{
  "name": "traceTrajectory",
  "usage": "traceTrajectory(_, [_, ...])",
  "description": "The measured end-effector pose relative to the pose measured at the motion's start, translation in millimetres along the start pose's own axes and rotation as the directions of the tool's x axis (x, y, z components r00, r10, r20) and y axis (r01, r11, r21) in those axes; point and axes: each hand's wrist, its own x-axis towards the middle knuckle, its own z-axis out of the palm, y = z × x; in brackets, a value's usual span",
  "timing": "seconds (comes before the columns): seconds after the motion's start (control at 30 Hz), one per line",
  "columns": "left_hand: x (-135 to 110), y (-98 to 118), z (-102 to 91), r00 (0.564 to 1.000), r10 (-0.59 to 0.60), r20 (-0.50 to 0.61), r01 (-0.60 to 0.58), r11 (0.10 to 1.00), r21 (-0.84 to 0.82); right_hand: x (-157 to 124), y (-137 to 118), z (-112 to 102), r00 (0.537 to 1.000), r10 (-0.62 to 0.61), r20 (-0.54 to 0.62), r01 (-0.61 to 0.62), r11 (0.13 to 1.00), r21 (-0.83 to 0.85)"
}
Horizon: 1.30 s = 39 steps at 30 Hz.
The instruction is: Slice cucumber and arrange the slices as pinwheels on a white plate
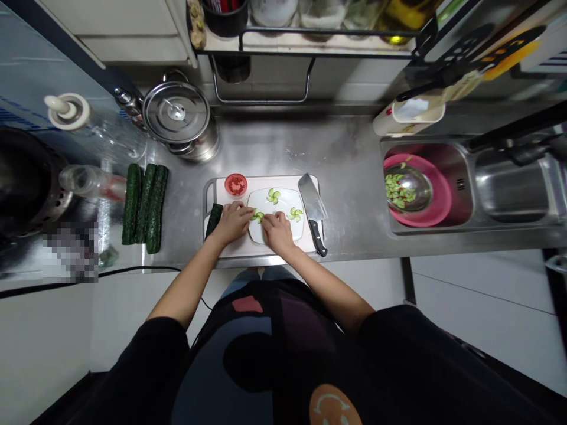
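A white plate (284,205) sits on the cutting board (233,248), with fanned cucumber slices (273,196) at its top and another fan at its right. At the plate's left side, my left hand (234,223) has its fingertips closed on a third group of cucumber slices (257,216). From the other side, my right hand (278,234) pinches at the same slices, its fingertips partly hidden. A cut cucumber piece (215,218) lies beside my left wrist. Behind that hand is a small dish of red tomato slices (236,185). The cleaver (312,203) rests on the board's right edge.
Several whole cucumbers (145,206) lie at left, near a lidded steel pot (177,115) and glass bottles. At right, the sink (463,177) holds a pink basin (440,195) with a bowl of cut pieces. A jar rack (310,53) hangs above the counter's back.
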Motion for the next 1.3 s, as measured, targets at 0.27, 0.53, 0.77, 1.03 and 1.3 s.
traceTrajectory(0.27, [0, 2, -1.4, 1.000, -0.015, 0.017, 0.015, 1.000, 0.014, 1, -1, -4, 1.000, 0.014, 0.023, -0.014, 1.000, -0.008])
traceTrajectory(0.53, [0, 2, -0.6, 1.000, -0.020, 0.012, 0.020, 1.000, -0.005, 1, -4, -7, 0.999, 0.030, 0.031, -0.031, 1.000, 0.007])
traceTrajectory(0.77, [-5, 8, -3.5, 0.950, -0.268, -0.162, 0.248, 0.959, -0.135, -13, 35, -5, 0.952, 0.111, -0.286, -0.059, 0.981, 0.186])
traceTrajectory(1.03, [-22, 45, 9.9, 0.608, -0.792, 0.052, 0.700, 0.504, -0.507, -45, 77, 10, 0.801, 0.409, -0.436, -0.255, 0.893, 0.370])
traceTrajectory(1.3, [-20, 46, 16.8, 0.585, -0.771, 0.250, 0.746, 0.392, -0.538, -37, 70, 7, 0.845, 0.437, -0.308, -0.352, 0.888, 0.297])
